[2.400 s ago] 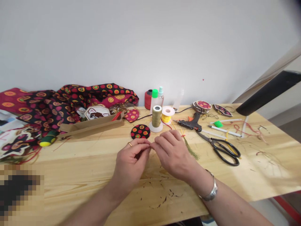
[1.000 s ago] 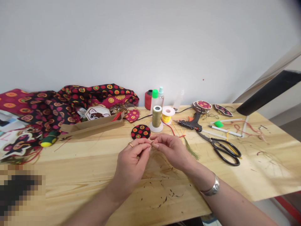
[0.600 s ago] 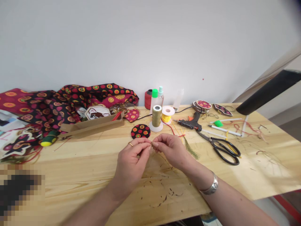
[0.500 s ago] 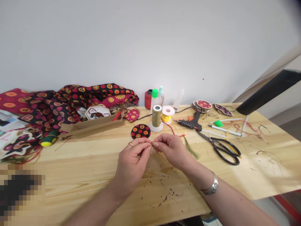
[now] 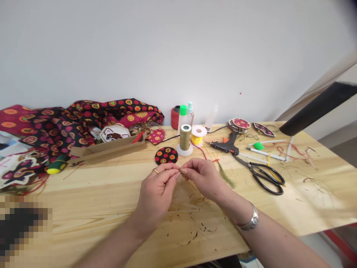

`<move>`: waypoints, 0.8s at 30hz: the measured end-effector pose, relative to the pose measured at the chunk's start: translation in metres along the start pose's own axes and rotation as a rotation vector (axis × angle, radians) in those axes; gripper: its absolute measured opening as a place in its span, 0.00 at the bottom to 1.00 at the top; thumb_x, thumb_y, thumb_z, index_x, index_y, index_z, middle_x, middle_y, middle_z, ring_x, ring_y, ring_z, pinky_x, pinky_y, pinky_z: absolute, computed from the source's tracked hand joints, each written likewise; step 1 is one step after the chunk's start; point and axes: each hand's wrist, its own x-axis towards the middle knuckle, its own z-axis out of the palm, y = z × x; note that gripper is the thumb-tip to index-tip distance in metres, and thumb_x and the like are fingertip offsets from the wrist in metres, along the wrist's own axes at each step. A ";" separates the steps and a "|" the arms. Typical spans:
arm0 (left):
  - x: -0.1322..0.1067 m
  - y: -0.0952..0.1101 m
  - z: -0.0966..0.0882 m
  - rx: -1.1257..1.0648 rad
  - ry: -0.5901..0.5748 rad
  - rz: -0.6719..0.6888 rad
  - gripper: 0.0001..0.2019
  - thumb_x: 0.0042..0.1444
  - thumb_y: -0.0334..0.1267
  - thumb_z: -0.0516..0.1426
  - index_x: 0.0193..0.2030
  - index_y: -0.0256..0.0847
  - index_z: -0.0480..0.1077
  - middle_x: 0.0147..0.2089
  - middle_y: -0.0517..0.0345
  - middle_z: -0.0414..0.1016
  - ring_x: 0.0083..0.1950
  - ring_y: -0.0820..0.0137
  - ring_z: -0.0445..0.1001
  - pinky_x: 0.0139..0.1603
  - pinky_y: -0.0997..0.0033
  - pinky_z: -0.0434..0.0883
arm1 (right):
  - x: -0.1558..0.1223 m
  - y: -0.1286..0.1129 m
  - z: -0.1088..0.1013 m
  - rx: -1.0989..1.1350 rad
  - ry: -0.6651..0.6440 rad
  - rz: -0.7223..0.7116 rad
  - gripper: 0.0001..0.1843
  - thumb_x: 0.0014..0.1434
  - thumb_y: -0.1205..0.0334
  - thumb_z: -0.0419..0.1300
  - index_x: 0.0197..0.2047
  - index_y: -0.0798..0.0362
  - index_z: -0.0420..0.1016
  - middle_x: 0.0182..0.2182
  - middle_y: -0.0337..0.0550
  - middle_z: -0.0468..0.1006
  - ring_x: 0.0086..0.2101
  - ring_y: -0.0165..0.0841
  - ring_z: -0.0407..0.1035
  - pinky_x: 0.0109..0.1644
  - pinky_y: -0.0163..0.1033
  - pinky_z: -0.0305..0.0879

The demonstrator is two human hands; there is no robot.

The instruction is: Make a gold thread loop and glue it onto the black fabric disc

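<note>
Brownish strand, mostly hidden, between left hand and right hand.

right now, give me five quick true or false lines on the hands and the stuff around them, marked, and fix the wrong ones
1. The left hand and right hand have their fingertips close together. True; what they pinch is too small to make out.
2. The left wrist wears a bracelet. False: the silver bracelet is on the right wrist.
3. The glue gun lies to the left of the scissors in the picture. True.
4. The scissors lie to the left of both hands. False: they lie to the right of both.
5. The olive thread spool stands upright. True.
</note>
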 end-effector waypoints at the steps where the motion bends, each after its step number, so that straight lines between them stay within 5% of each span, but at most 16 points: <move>1: 0.000 0.001 0.000 -0.009 0.000 -0.001 0.07 0.55 0.30 0.55 0.34 0.38 0.75 0.38 0.55 0.76 0.38 0.72 0.75 0.42 0.75 0.72 | 0.000 0.000 0.000 -0.002 0.001 -0.001 0.06 0.51 0.62 0.58 0.25 0.55 0.70 0.22 0.36 0.71 0.23 0.25 0.62 0.29 0.32 0.60; 24: 0.003 0.004 -0.001 -0.055 0.024 -0.164 0.10 0.53 0.29 0.53 0.23 0.40 0.69 0.35 0.56 0.75 0.39 0.70 0.73 0.45 0.70 0.70 | -0.002 -0.004 -0.001 -0.090 0.001 -0.014 0.06 0.52 0.66 0.56 0.25 0.54 0.69 0.20 0.35 0.71 0.23 0.25 0.63 0.28 0.30 0.60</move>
